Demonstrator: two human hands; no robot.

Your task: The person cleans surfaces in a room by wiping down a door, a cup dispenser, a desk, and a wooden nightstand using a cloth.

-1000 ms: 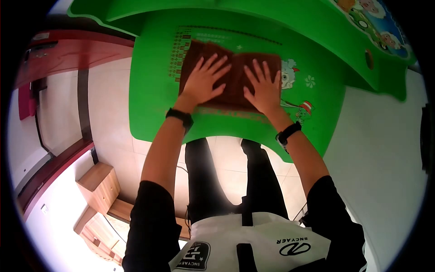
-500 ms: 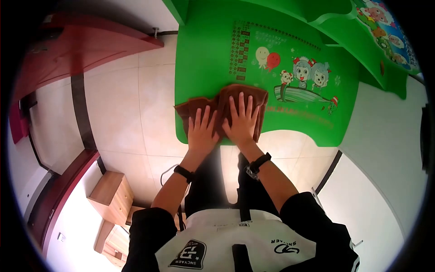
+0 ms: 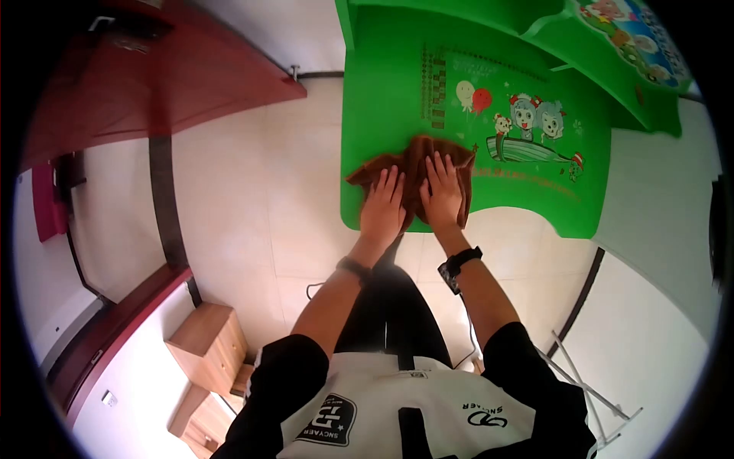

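A brown cloth (image 3: 414, 172) lies bunched on the green desk (image 3: 386, 107), close to its front left edge, with a raised fold between my hands. My left hand (image 3: 383, 210) presses on the cloth's left part, palm down, fingers stretched out. On the right part rests my right hand (image 3: 443, 195), also flat with its fingers extended. Both hands touch the cloth from above without being wrapped round it. What lies under the palms is hidden. The desk top carries printed cartoon figures in a boat (image 3: 527, 150) and two balloons, right of and beyond the cloth.
Green shelving (image 3: 619, 92) rises along the desk's back right side. A dark red door (image 3: 168, 84) stands open at the left. Wooden cabinets (image 3: 206, 344) sit at the lower left, and a white metal rack (image 3: 592, 390) is at the lower right.
My hands have drawn closer together, and the cloth between them has bunched into a higher fold. The whole view has shifted, with the desk now farther right in the picture.
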